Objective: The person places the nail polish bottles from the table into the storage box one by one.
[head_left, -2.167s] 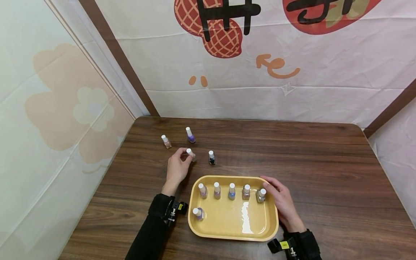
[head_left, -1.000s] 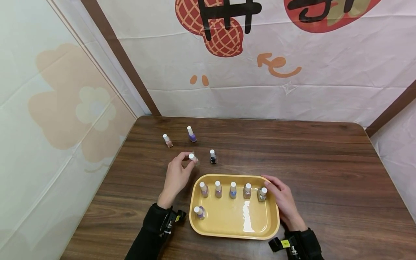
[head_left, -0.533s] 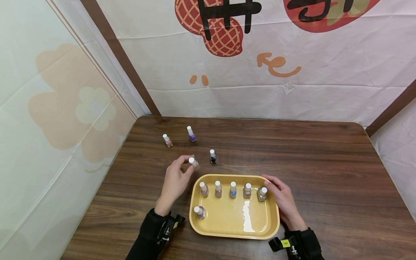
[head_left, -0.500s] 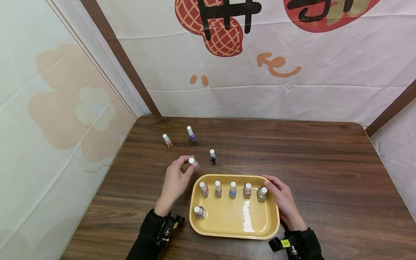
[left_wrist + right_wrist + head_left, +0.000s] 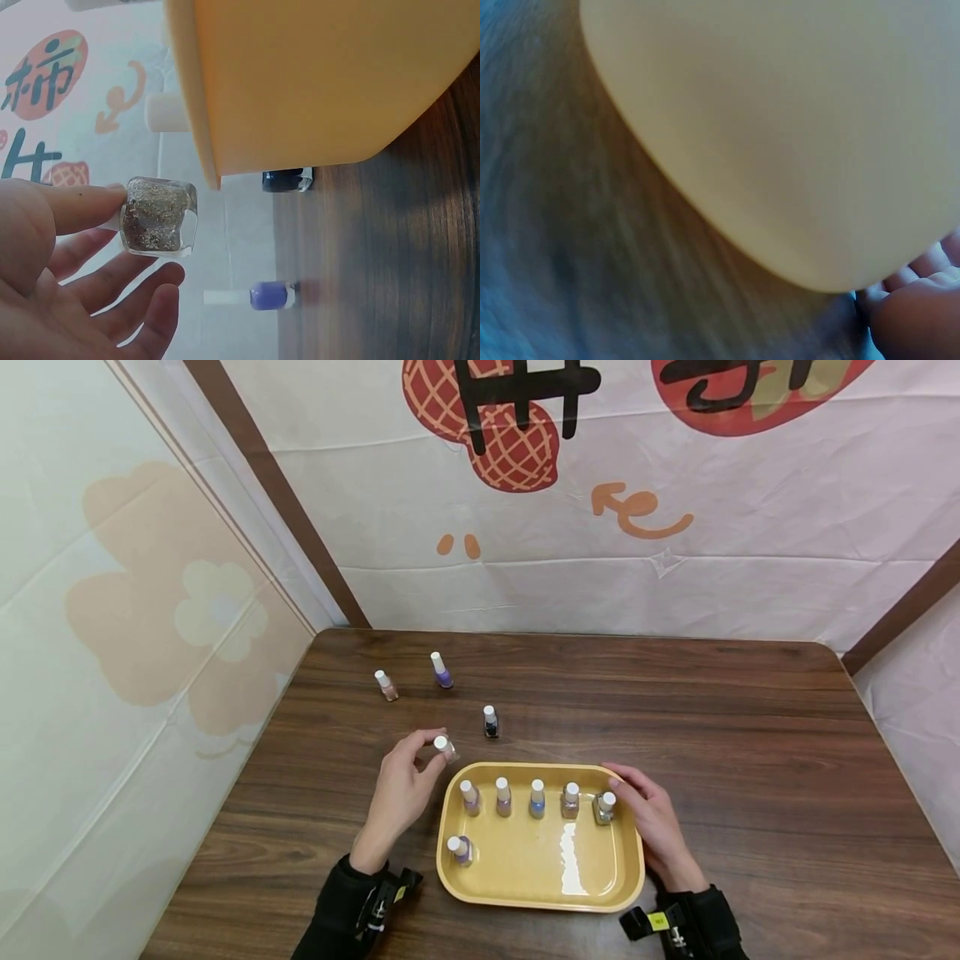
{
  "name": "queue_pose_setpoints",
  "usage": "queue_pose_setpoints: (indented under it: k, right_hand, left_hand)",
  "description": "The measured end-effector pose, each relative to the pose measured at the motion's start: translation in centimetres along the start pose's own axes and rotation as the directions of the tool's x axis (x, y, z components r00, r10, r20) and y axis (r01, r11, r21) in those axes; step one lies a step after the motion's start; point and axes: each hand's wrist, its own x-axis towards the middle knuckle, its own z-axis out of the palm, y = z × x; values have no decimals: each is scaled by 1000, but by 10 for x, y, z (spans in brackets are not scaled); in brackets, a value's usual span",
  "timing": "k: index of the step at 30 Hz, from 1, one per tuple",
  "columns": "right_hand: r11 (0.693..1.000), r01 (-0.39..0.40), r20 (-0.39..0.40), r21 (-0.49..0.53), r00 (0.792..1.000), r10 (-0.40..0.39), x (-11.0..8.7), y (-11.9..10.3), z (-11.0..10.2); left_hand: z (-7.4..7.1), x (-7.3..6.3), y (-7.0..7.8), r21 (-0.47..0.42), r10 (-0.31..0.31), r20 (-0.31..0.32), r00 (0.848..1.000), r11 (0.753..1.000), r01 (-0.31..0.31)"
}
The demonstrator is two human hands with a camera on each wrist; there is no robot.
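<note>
Nearest the person, dark sleeves (image 5: 341,902) come in from either side of a yellow tray (image 5: 517,881) on the brown wooden table (image 5: 787,793). Toward the tray's near left stands a tilted-looking purple bottle (image 5: 462,852) with a white cap. Behind it, along the far side, runs a row of five bottles (image 5: 537,800), a blue one in the middle, which takes up that strip; the tray's far left corner rises just beside the glitter bottle (image 5: 159,217) in the left hand. Past the tray, on the table, a black bottle (image 5: 491,723) stands nearest, then a pinkish bottle (image 5: 387,688) and a violet bottle (image 5: 442,673) farther off. Beyond the table's edge hangs a white cloth (image 5: 750,585) printed in red, black and orange.

The right hand (image 5: 652,822) is clamped on the tray's far right corner, thumb over the rim and fingers outside. The left hand (image 5: 405,785) pinches the glitter bottle by its cap end between thumb and forefinger, its other fingers loosely bent and apart. That bottle is above the table, outside the tray, near the far left corner.
</note>
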Motion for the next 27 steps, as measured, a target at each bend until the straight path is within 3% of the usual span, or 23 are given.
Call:
queue_pose_setpoints:
  k: [16,27]
  right_hand:
    - [1000,1,0,1,1000,-1,0,0,0]
    - [1000,1,-1,6,1000,-1,0,0,-1]
  left_hand:
    - [-7,-13,4,-22,77,-2,997,997,-77]
    - [-12,-23,16,-36,113,23,993,993,-112]
